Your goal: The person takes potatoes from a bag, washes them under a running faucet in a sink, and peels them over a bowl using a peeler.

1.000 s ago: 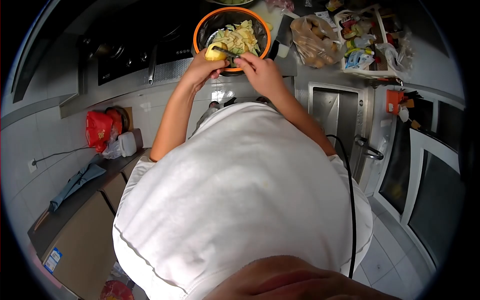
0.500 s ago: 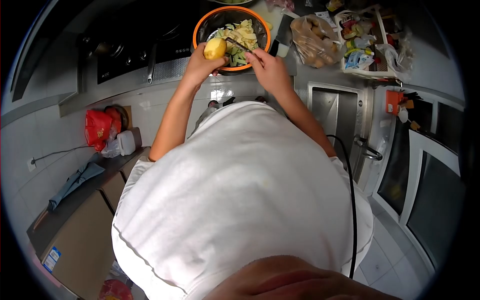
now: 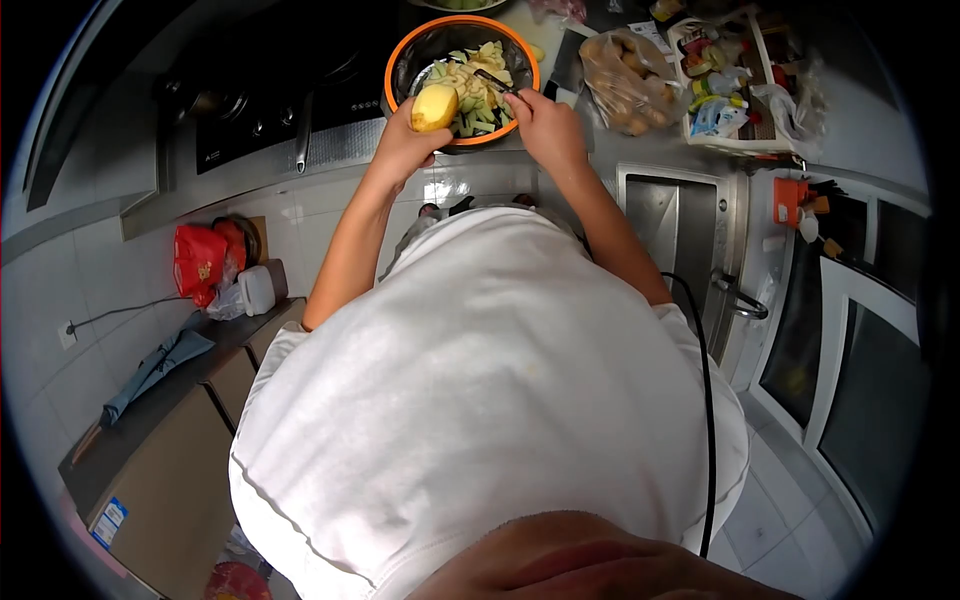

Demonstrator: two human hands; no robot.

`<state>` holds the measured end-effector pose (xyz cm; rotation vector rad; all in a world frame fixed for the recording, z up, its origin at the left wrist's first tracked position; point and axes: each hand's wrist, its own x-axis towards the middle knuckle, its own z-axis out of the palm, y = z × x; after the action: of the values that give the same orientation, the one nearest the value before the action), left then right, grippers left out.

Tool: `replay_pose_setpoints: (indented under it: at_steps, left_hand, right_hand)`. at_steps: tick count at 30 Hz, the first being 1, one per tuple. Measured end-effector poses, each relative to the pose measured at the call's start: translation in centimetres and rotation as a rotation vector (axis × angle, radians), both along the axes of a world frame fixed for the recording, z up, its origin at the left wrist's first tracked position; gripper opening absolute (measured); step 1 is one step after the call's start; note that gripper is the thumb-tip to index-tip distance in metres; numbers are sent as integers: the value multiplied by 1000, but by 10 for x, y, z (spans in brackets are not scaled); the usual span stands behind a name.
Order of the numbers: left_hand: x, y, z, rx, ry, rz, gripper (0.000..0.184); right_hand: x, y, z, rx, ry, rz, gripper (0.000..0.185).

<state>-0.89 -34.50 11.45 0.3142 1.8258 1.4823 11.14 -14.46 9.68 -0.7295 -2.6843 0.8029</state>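
Nearest is the person's white shirt, and past it the two hands reach over the countertop's near edge. The left hand grips a peeled yellow potato, holding it above the left part of the rim of an orange-rimmed bin. The right hand, at the rim's right side, is closed round a dark tool, probably a peeler, though fingers cover part of it; its end points in over the bin, apart from the potato. The bin stands at the countertop's near edge, with pale and green peelings inside. Right of it sits a clear plastic bag of potatoes, then a white basket of packets toward the right end. Beyond the bin, near the countertop's far edge, is part of a plate.
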Motion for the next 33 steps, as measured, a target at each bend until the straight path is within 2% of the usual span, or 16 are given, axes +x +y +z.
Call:
replay_pose_setpoints:
  at_steps: [4, 6, 9, 11, 13, 14, 18, 20, 21, 23, 24, 26, 29, 33]
  left_hand:
    - [-1, 1, 2, -15, -16, 42, 42]
    - [-4, 5, -3, -27, -51, 42, 42]
    - [-6, 4, -9, -13, -129, 27, 40]
    - [-9, 4, -9, 20, -170, 11, 39]
    - [-6, -3, -5, 75, -212, -26, 38]
    - [-5, -6, 1, 144, -263, -43, 38]
    - [-5, -2, 11, 162, -229, -45, 40]
    - [-8, 3, 0, 146, 108, -23, 48]
    - [-12, 5, -7, 150, 110, -21, 48]
    - [-15, 4, -14, 182, 492, -9, 47]
    - [-14, 3, -14, 177, 492, -5, 47]
    - [-13, 4, -10, 207, 195, 61, 53]
    - [-13, 3, -5, 79, 62, 50, 53]
    - [-6, 6, 2, 102, -45, 51, 44]
  right_hand:
    - [8, -14, 20, -50, -7, 18, 34]
    - [8, -25, 23, -168, 161, 99, 35]
    - [8, -42, 20, -38, 108, 221, 36]
    - [6, -39, 18, -11, 114, 211, 36]
    - [-2, -22, 12, 60, 136, 51, 37]
    - [-5, -5, -9, 70, 81, -1, 37]
    - [5, 3, 5, -46, -3, 18, 38]
    - [8, -7, 12, -108, -68, 27, 38]
    - [7, -7, 10, -103, -66, 29, 38]
    - [8, -13, 5, -206, 82, 62, 36]
    - [8, -16, 7, -210, 82, 67, 36]
    - [11, -22, 16, -293, 135, 61, 35]
    - [12, -31, 20, -356, 275, 91, 34]
    - [10, -38, 19, -316, 255, 162, 33]
